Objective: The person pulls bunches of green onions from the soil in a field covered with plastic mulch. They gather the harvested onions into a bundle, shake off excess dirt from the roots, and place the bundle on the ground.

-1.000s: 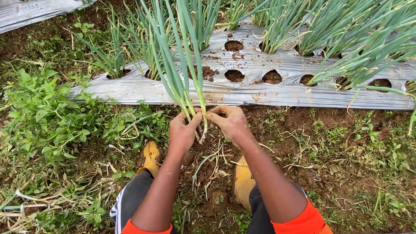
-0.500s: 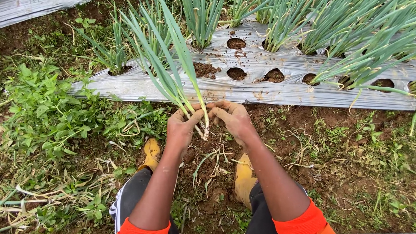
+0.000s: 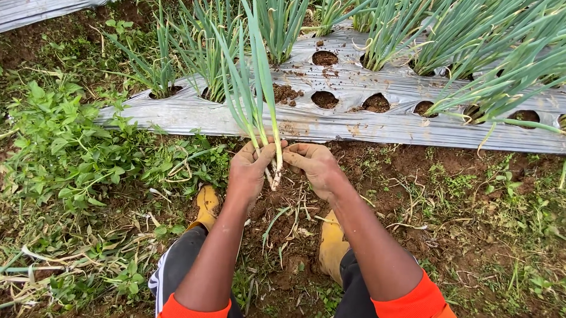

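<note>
Silvery perforated mulch film (image 3: 334,123), both hands' fingers (left hand (image 3: 250,170), right hand (image 3: 317,166)) clamped on slender green onions (image 3: 260,102)

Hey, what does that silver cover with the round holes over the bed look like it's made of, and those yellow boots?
The bed cover looks like thin plastic film with a silvery, slightly shiny finish: it creases and reflects light, and soil shows through the cut holes. The yellow boots look like moulded rubber or soft plastic, smooth and mud-smeared; which one cannot be told.
</note>
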